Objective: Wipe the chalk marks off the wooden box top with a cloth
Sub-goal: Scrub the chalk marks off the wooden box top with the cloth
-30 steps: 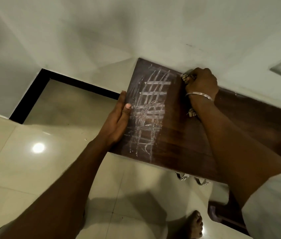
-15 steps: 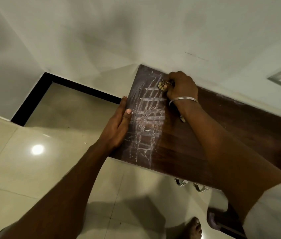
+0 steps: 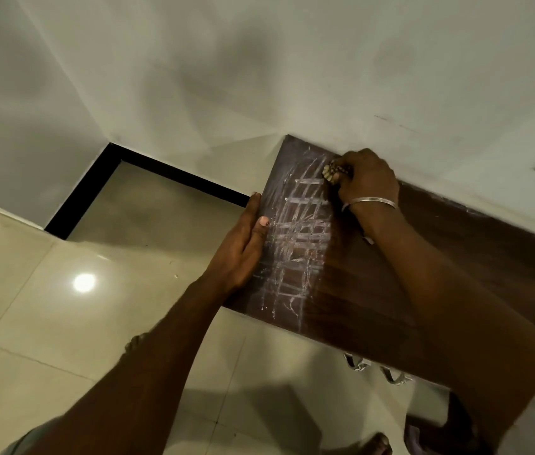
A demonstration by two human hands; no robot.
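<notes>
The dark wooden box top (image 3: 374, 290) stands against a pale wall. White chalk marks (image 3: 299, 238), a rough grid of crossing lines, cover its left end. My right hand (image 3: 367, 178), with a silver bangle on the wrist, is closed around a small bunched patterned cloth (image 3: 333, 170) and presses it on the top right corner of the grid near the wall. My left hand (image 3: 243, 247) lies flat against the box's left edge, thumb resting on the surface beside the chalk.
The wall (image 3: 292, 77) runs directly behind the box. Glossy cream floor tiles (image 3: 62, 323) lie below, with a black skirting strip (image 3: 177, 178) at the corner. Metal handles (image 3: 374, 369) hang under the front edge. A bare foot (image 3: 377, 446) shows at the bottom.
My right hand has slid the cloth leftwards along the back edge, from right of the grid onto its top right corner. The left hand has kept its place.
</notes>
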